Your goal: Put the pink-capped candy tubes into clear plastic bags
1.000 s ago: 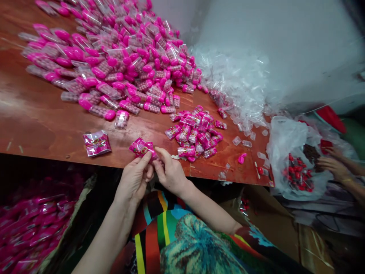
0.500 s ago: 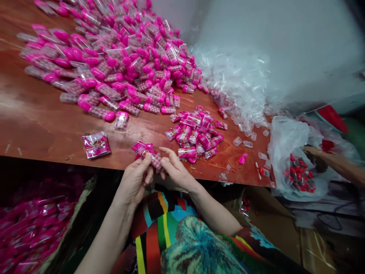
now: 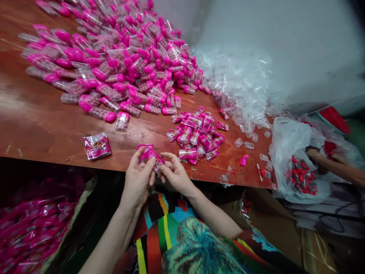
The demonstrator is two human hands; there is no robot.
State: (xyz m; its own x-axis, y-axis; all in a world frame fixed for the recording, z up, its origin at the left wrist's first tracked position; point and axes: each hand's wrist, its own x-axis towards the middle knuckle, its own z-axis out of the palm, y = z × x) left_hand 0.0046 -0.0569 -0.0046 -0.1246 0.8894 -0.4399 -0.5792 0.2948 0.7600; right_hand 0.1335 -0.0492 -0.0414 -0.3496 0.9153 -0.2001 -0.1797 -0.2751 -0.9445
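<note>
The left hand [image 3: 137, 180] pinches a pink printed wrapper [image 3: 148, 153] between thumb and fingers, its grip closed on the near part, while the far corner sticks out past the fingertips. The right hand [image 3: 178, 177] meets it from three o'clock, thumb and fingers curled in at the wrapper's lower end; whether they squeeze it or only touch it, I cannot tell. The wrapper is at the near edge of the brown wooden table [image 3: 51, 125], just above a multicoloured garment [image 3: 159, 228].

Taking the hands as the centre of the dial, a flat glossy packet [image 3: 97, 146] lies between nine and ten o'clock. At two o'clock, near the right hand, is a pile of small pink-wrapped tubes [image 3: 196, 139]. At eleven o'clock stands a short bead-filled tube [image 3: 122, 121], and beyond it spreads a large heap of pink-capped tubes [image 3: 122, 76] holding pale pink beads. Between one and two o'clock, against the wall [image 3: 299, 49], is a mound of clear plastic pieces [image 3: 242, 83]. A pink cap [image 3: 244, 160] lies at three o'clock; farther that way, another person's arm [image 3: 339, 167] reaches into a whitish plastic bag [image 3: 281, 144] of red pieces [image 3: 303, 177]. At eight o'clock, below the tabletop, are many pink packets [image 3: 31, 228].
</note>
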